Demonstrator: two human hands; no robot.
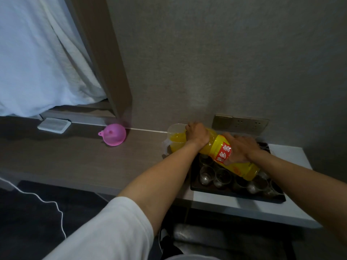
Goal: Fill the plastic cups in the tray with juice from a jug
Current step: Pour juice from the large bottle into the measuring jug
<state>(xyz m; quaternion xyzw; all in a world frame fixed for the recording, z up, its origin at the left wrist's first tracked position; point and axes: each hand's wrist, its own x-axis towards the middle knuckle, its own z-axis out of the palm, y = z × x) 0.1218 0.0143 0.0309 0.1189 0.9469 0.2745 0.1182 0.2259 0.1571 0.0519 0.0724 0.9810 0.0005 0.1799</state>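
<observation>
Tilted bottle point(227, 156) mouth inside jug point(173, 136) rim.

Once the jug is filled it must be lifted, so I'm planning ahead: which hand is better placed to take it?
Probably the left hand: it grips the bottle neck right at the jug.

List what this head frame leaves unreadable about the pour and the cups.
- Bottle mouth and the stream into the jug: hidden by the left hand.
- Bottle label: partly covered by the right hand.
- Cups in the tray: some hidden under the bottle; the dim light hides any juice in them.
</observation>
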